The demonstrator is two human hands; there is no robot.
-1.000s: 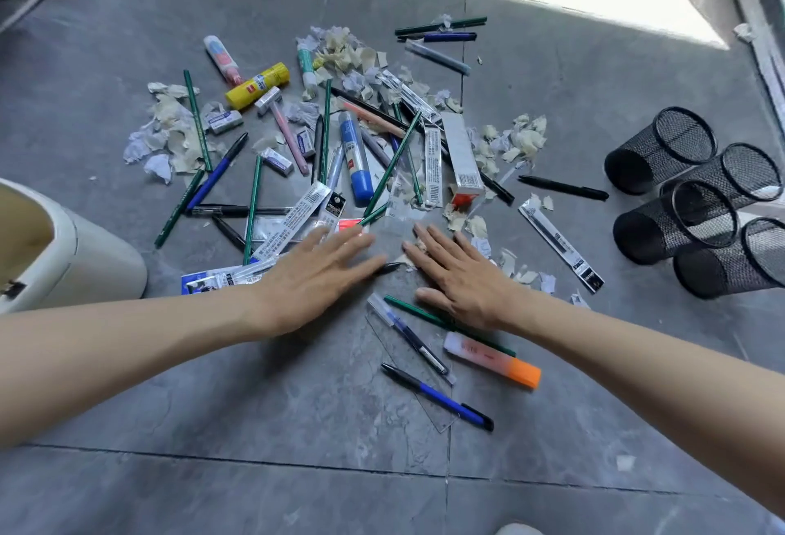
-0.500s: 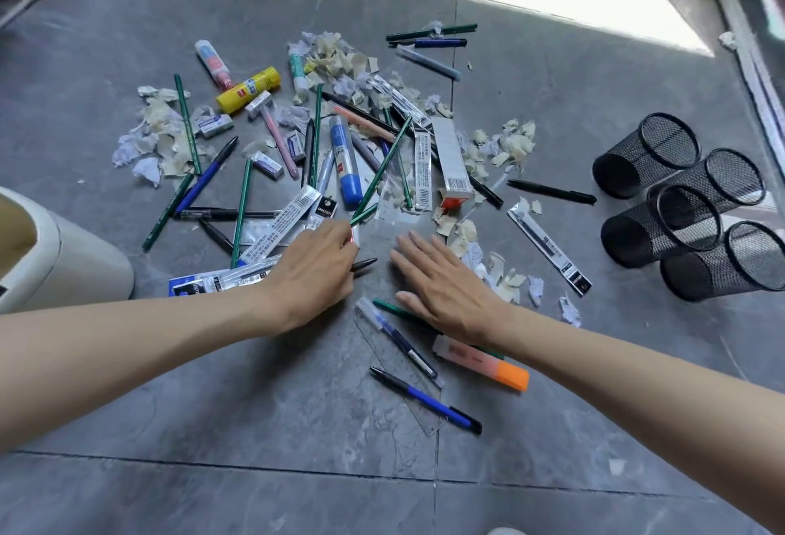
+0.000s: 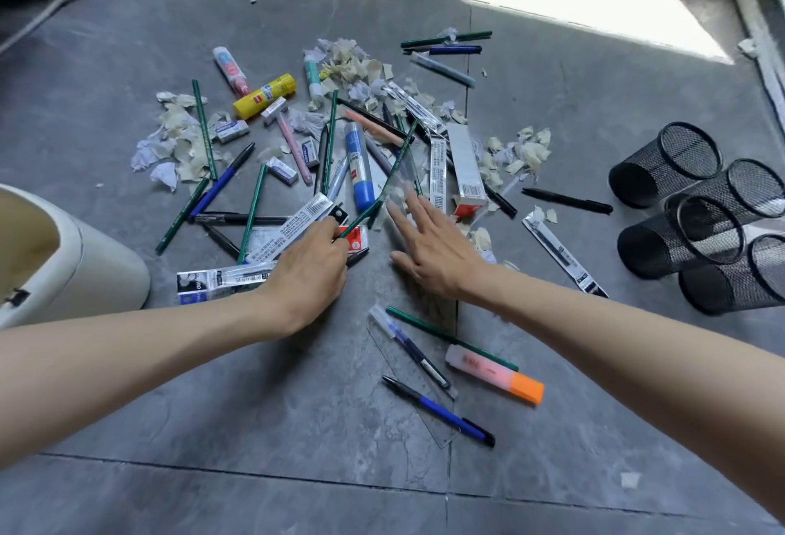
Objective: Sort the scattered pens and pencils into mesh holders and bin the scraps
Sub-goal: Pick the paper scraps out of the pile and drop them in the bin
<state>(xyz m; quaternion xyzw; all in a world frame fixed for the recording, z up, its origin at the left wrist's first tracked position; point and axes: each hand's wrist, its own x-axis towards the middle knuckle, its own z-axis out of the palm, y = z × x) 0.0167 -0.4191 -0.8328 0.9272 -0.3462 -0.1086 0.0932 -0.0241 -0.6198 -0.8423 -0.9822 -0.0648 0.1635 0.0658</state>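
Note:
Pens, green pencils, glue sticks, erasers and packaged refills lie in a heap on the grey floor. My left hand (image 3: 310, 267) has curled fingers that pinch the near end of a green pencil (image 3: 393, 171) slanting up through the heap. My right hand (image 3: 429, 245) is spread flat with straight fingers at the heap's near edge and holds nothing. Several black mesh holders (image 3: 667, 165) lie on their sides at the right. Torn paper scraps (image 3: 178, 139) are strewn at the left, the back and the right (image 3: 522, 152) of the heap.
A cream bin (image 3: 97, 267) stands at the left edge. Closer to me lie a blue pen (image 3: 441, 411), an orange-capped highlighter (image 3: 495, 373), another green pencil (image 3: 450, 337) and a clear ruler (image 3: 441, 428). A black pen (image 3: 567, 200) lies near the holders.
My left hand went from flat to curled and took hold of the green pencil's end. My right hand slid forward off the near pencil toward the heap.

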